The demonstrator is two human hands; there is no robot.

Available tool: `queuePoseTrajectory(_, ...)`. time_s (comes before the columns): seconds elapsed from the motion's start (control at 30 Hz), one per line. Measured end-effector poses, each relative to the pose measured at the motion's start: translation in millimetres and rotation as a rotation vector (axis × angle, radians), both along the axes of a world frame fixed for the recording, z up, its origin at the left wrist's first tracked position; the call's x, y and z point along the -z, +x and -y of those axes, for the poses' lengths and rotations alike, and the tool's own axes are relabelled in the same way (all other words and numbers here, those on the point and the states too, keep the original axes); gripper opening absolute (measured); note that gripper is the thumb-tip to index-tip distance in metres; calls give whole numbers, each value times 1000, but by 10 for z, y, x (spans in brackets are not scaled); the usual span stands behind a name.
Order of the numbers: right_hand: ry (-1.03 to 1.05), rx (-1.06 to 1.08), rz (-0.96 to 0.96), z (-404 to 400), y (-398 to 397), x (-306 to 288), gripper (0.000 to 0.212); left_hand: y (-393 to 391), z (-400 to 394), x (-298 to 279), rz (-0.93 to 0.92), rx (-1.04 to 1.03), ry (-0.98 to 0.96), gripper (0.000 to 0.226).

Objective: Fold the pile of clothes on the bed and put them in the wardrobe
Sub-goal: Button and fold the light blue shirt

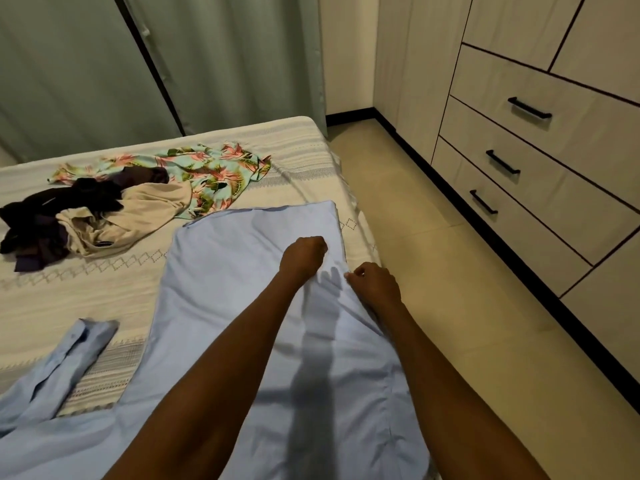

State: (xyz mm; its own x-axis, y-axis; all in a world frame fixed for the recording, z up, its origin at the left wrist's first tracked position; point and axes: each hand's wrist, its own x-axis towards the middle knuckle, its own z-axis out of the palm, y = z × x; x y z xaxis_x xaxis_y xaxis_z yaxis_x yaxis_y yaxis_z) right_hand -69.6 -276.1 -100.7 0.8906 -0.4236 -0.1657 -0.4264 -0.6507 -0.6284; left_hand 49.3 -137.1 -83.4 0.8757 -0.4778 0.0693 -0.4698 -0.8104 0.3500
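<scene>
1. Light-blue shirt (242, 306): spread flat on the bed (86, 299), along the bed's right edge, reaching toward the viewer. One sleeve (65, 365) lies out to the left, cuff pointing up the bed.
2. Left hand (304, 256): fingers curled into a fist above the right part of the shirt. Whether cloth is caught inside the fist cannot be told from this view.
3. Right hand (375, 280): thumb and fingers pinch the shirt's right edge, just beside the bed's edge. The two hands are near each other but apart.
4. Pile of unfolded clothes (104, 206): lies on the far left part of the bed, well apart from the shirt. It holds a floral garment (211, 171), a beige garment (145, 209) and dark garments (41, 216), overlapping each other.
5. Wardrobe (536, 133): stands to the right, across a strip of tiled floor (433, 254). Three drawers with black handles are closed.
6. Green curtain (173, 64): hangs behind the bed.
</scene>
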Motion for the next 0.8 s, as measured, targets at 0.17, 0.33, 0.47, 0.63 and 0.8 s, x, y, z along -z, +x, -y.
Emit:
queuePoseTrajectory(0.17, -107, 6, -8, 53, 350, 218, 35, 476, 460, 184, -73, -43, 117, 51)
queuePoseTrajectory(0.33, -127, 59, -8, 176, 520, 331, 33, 761, 831, 345, -25, -89, 233, 39)
queuePoseTrajectory(0.47, -98, 102, 19, 293, 637, 322, 28, 896, 961, 437, 52, -98, 37, 35)
queuePoseTrajectory(0.63, -32, 135, 38, 360, 887, 319, 25, 1035, 846, 568, 51, -67, -133, 50)
queuePoseTrajectory(0.8, -12, 62, 157, 359, 1454, 241, 31, 1328, 476, 620, 231, 76, -213, 33)
